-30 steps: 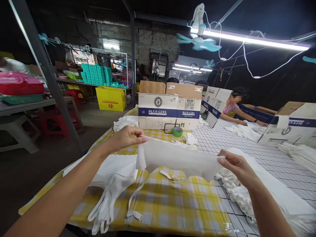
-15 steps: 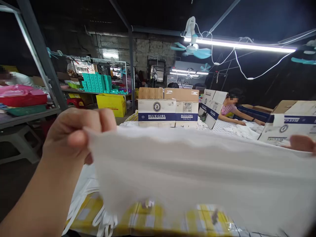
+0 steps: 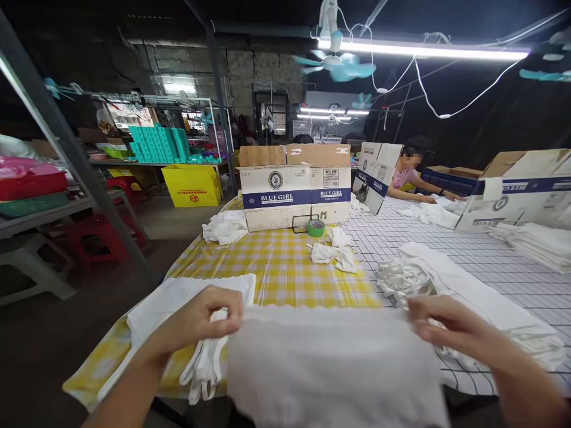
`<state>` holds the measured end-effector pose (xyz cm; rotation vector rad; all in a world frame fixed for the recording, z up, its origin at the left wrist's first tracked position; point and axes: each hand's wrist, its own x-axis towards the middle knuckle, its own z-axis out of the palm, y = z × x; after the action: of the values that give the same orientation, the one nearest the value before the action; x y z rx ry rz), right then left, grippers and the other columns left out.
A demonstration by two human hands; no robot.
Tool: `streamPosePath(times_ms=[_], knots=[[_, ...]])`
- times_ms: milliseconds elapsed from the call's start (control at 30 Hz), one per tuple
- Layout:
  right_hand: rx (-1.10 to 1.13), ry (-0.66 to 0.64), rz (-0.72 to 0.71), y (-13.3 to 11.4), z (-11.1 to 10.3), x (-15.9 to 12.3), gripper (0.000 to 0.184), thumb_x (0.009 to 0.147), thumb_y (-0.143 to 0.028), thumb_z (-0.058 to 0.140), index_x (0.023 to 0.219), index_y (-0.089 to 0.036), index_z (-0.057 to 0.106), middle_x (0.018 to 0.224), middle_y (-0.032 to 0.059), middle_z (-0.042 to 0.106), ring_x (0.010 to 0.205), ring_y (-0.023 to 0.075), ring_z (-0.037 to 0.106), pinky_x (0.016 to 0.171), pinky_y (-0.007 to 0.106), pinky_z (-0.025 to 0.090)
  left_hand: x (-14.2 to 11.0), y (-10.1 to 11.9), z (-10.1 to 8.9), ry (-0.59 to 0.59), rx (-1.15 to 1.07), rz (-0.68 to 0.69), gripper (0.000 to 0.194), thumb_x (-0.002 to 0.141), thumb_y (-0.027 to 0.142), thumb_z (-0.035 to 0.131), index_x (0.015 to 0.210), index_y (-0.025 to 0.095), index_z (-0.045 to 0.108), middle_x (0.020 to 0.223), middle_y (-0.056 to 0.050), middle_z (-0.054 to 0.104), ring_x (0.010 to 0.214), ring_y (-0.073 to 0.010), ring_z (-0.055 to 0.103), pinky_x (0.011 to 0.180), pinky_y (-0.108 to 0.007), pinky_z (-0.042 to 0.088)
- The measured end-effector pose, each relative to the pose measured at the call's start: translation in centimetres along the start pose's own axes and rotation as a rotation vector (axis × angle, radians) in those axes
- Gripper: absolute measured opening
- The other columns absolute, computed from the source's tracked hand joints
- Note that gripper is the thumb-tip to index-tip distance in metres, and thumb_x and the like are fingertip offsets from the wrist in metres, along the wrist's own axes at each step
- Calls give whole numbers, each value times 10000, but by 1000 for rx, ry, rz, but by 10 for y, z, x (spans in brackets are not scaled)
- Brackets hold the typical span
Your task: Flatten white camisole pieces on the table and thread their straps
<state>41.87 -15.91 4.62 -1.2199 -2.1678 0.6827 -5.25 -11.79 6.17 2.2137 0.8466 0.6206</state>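
A white piece of cloth [image 3: 330,362] with a slightly wavy upper edge is stretched between my hands at the near side of the table, its lower part running out of view. My left hand [image 3: 214,312] pinches its upper left corner. At the upper right corner, my right hand [image 3: 441,321] is closed on it too. Left of the cloth lies a stack of white garments [image 3: 187,291], with loose white straps [image 3: 203,368] hanging beside my left hand. Just beyond my right hand is a pile of white garments [image 3: 459,279] with bunched straps.
A printed carton [image 3: 285,199] stands at the table's far side, with green tape [image 3: 316,227] before it. White scraps [image 3: 334,255] lie on the yellow checked cloth [image 3: 276,255]. Another carton [image 3: 517,205] is at right. A co-worker [image 3: 408,172] reaches over white cloth at the back.
The white cloth has come down from in front of my view, lowered with both hands and held farther off. The table top behind it now shows. Both hands still grip its corners.
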Motion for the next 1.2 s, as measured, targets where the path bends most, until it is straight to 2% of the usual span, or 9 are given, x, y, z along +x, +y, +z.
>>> streamPosePath(times_ms=[100, 200, 267, 367, 600, 867, 1067, 1133, 1200], knots=[[-23, -86, 89, 24, 49, 39, 248, 828, -397, 499, 690, -191, 503, 642, -20, 473, 595, 116, 410, 545, 232, 326, 37, -64, 30, 84, 3, -215, 257, 756, 365, 522, 606, 160, 482, 605, 26, 460, 590, -105, 428, 550, -211, 338], [-107, -37, 221, 68, 90, 76, 187, 782, -318, 514, 656, -181, 501, 604, -29, 464, 576, 110, 385, 532, 232, 295, 67, -125, 62, 165, 146, -352, 236, 677, 333, 549, 556, 165, 435, 543, 54, 387, 542, -98, 374, 513, -213, 281], [-142, 7, 269, 95, 106, 92, 148, 761, -277, 501, 655, -175, 502, 592, -26, 466, 573, 112, 380, 526, 237, 279, 84, -153, 77, 193, 191, -377, 189, 639, 286, 554, 553, 169, 432, 533, 57, 389, 539, -104, 372, 512, -220, 262], [-173, 50, 309, 122, 116, 107, 138, 749, -250, 476, 637, -172, 492, 574, -22, 465, 568, 113, 378, 518, 239, 265, 104, -177, 84, 227, 236, -386, 122, 603, 230, 552, 566, 173, 451, 552, 50, 433, 566, -120, 401, 535, -231, 272], [-245, 89, 367, 160, 116, 131, 61, 689, -195, 504, 631, -180, 518, 571, -27, 513, 571, 117, 433, 526, 220, 276, 134, -204, 78, 269, 275, -382, 53, 620, 157, 535, 669, 178, 529, 697, 15, 543, 695, -151, 502, 651, -250, 375], [-335, 145, 343, 178, 110, 155, 118, 699, -136, 489, 743, -176, 591, 731, 28, 599, 709, 161, 535, 610, 226, 356, 147, -223, 81, 327, 338, -388, 259, 630, 70, 477, 853, 175, 557, 848, -23, 538, 767, -153, 545, 723, -269, 446], [-424, 251, 349, 174, 123, 152, 360, 760, -175, 513, 1118, -198, 539, 1100, 85, 545, 957, 208, 544, 795, 287, 407, 146, -218, 86, 376, 438, -377, 461, 625, 8, 447, 1055, 156, 519, 1086, -98, 507, 1001, -213, 530, 868, -337, 433], [-462, 313, 368, 170, 129, 143, 433, 813, -201, 463, 1246, -188, 447, 1228, 112, 478, 1108, 232, 469, 904, 332, 367, 142, -209, 93, 387, 485, -336, 556, 671, 11, 427, 1204, 164, 454, 1265, -122, 428, 1172, -242, 429, 978, -382, 354], [-506, 353, 381, 166, 138, 131, 479, 865, -238, 397, 1336, -175, 343, 1347, 126, 384, 1220, 243, 372, 969, 371, 320, 137, -200, 105, 321, 563, -255, 583, 743, 85, 446, 1310, 201, 375, 1398, -99, 328, 1296, -263, 281, 1058, -433, 242]])
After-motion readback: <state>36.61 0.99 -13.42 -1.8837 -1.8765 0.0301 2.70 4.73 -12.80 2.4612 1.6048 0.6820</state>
